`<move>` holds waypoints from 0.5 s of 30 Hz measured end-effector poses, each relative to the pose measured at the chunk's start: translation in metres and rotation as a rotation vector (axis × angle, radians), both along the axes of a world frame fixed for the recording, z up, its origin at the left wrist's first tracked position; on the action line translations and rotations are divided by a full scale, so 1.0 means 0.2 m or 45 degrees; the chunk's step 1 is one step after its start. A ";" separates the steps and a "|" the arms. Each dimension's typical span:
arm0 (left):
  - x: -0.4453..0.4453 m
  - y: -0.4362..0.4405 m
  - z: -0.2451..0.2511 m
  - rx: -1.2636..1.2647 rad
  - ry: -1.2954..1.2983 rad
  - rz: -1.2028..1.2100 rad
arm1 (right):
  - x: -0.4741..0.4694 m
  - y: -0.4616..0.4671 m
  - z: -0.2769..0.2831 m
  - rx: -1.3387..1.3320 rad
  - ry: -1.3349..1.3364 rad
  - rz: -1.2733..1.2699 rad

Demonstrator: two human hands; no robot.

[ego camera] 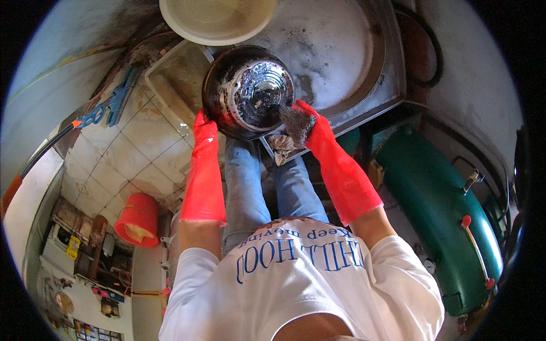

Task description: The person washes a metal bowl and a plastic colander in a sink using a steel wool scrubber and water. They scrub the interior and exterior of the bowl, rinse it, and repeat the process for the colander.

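A round metal pot (245, 87) is tilted with its wet, soot-blackened base towards me, over the near left part of the sink. My left hand (204, 123), in a long red rubber glove, grips the pot's lower left side. In my right hand (316, 125), gloved the same way, is a grey steel wool scrubber (296, 123). It sits at the lower right edge of the base, where my fingertips also come close to the metal. Crumpled, pale wet scraps (281, 145) lie on the sink's near corner, just below the scrubber.
Whitish suds cover the metal sink (394, 68). A cream colander (217, 36) stands beyond the pot, and a beige tub (170, 72) is to its left. A green tank (443, 221) lies on my right. On the left, a red bucket (138, 213) sits on floor tiles.
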State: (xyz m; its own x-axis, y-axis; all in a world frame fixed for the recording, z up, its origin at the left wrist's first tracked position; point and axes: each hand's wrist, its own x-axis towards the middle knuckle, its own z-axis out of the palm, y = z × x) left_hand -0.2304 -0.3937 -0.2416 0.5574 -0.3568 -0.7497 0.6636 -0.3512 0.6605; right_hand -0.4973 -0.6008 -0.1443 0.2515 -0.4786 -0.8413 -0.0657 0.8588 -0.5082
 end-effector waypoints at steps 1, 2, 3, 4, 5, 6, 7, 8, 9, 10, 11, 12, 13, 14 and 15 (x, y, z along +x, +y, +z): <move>-0.01 -0.02 0.04 -0.026 0.078 0.067 | -0.02 0.01 0.00 -0.066 -0.012 0.067; -0.02 -0.02 0.08 -0.045 0.150 0.151 | 0.03 0.00 0.09 -0.010 -0.034 0.010; -0.04 -0.03 0.11 -0.115 0.216 0.281 | 0.05 0.00 0.16 0.064 -0.042 -0.059; -0.06 -0.03 0.14 -0.185 0.281 0.410 | 0.07 0.00 0.23 0.141 -0.042 -0.130; -0.08 -0.08 0.23 -0.082 0.282 0.320 | 0.06 -0.01 0.27 0.241 -0.023 -0.219; -0.10 -0.13 0.34 0.018 0.278 0.226 | 0.05 -0.03 0.32 0.338 -0.011 -0.309; -0.14 -0.15 0.40 -0.050 0.240 0.241 | 0.05 -0.04 0.37 0.436 -0.008 -0.383; -0.19 -0.16 0.44 -0.126 0.210 0.247 | 0.04 -0.04 0.44 0.407 0.002 -0.382; -0.24 -0.17 0.49 -0.205 0.185 0.249 | 0.02 -0.03 0.51 0.374 0.015 -0.387; -0.28 -0.17 0.52 -0.235 0.186 0.210 | -0.02 -0.02 0.58 0.341 0.018 -0.390; -0.31 -0.18 0.56 -0.272 0.191 0.163 | -0.15 0.02 0.54 0.204 -0.104 -0.378; -0.31 -0.18 0.61 -0.277 0.200 0.079 | -0.19 -0.01 0.56 0.200 -0.046 -0.465; -0.31 -0.18 0.67 -0.282 0.200 -0.002 | -0.20 -0.04 0.59 0.202 0.005 -0.547; -0.30 -0.19 0.76 -0.261 0.210 -0.120 | -0.21 -0.06 0.63 0.203 0.060 -0.636; -0.27 -0.22 0.86 -0.237 0.173 -0.207 | -0.06 -0.13 0.87 0.026 0.070 -0.660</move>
